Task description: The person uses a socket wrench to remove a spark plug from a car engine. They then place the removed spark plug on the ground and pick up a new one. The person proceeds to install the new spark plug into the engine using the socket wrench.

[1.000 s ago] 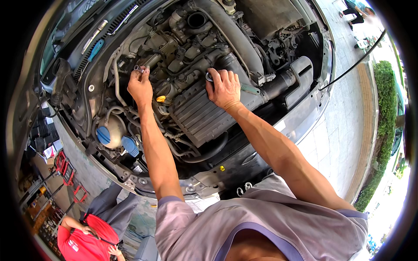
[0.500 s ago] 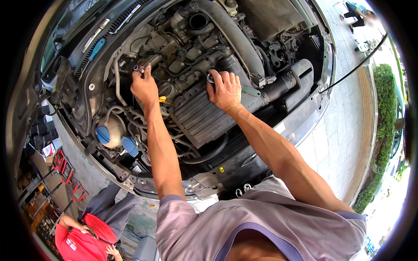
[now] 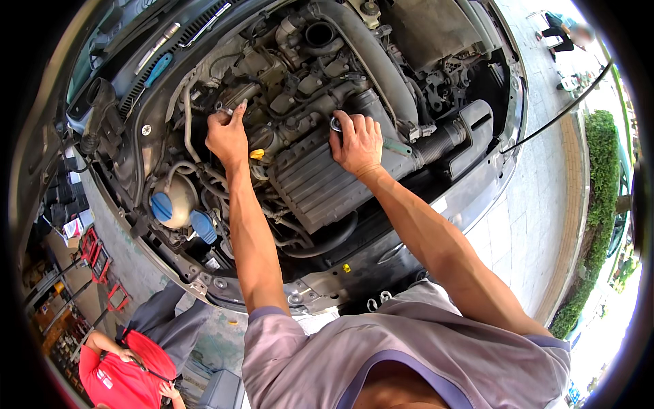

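My left hand is closed over the far left part of the engine. Its fingertips pinch a small silver metal piece, partly hidden, which looks like a socket. Resting on the black ribbed engine cover, my right hand is wrapped around a ratchet wrench. The wrench's round chrome head shows by the thumb, and its greenish handle sticks out past the palm on the right. A yellow dipstick handle stands beside my left wrist.
A blue-handled tool and a silver extension bar lie along the windshield base. A blue-capped reservoir sits left of my left forearm. The prop rod slants at right. A person in red is at lower left.
The whole view has shifted slightly. My left fingertips have moved a little around the silver piece. My right hand keeps its hold on the wrench over the cover.
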A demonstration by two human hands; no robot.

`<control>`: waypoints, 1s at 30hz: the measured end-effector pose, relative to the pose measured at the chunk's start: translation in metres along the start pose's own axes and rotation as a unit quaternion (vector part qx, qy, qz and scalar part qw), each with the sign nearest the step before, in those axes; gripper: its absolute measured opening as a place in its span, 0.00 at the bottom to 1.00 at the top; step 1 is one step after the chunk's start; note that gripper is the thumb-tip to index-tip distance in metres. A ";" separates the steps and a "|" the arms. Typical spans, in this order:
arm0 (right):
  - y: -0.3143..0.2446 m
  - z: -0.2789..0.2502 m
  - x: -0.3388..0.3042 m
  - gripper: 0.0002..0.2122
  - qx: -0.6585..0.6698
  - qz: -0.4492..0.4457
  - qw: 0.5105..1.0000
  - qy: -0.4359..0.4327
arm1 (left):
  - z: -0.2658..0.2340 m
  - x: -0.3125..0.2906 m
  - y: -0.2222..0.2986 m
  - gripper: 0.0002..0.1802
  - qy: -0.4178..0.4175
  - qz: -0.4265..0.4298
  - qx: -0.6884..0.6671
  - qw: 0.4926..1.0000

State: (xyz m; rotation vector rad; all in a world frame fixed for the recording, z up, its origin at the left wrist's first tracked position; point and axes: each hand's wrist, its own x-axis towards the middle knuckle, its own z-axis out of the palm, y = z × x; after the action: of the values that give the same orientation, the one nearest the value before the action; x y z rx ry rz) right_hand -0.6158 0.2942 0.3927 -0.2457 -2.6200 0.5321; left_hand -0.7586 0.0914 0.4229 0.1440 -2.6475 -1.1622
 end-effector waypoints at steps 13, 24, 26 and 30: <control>-0.003 -0.001 0.002 0.20 0.011 -0.018 1.000 0.020 | 0.009 0.007 -0.035 0.08 -0.096 0.021 -0.244 0.965; 0.001 0.000 0.000 0.20 -0.003 -0.020 0.999 0.027 | 0.003 0.009 -0.002 0.18 -0.014 0.041 -0.014 0.999; 0.000 0.000 0.001 0.20 -0.002 -0.018 1.000 0.024 | 0.012 0.011 -0.010 0.13 -0.039 0.055 -0.217 0.974; 0.001 0.000 0.001 0.20 0.002 -0.013 1.000 0.020 | 0.003 0.015 -0.019 0.07 -0.125 0.015 -0.188 0.974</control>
State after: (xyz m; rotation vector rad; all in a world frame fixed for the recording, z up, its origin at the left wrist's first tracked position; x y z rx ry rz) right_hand -0.6165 0.2953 0.3924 -0.2180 -2.5802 0.5191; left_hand -0.7740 0.0779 0.4096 -0.1183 -2.5583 -1.7444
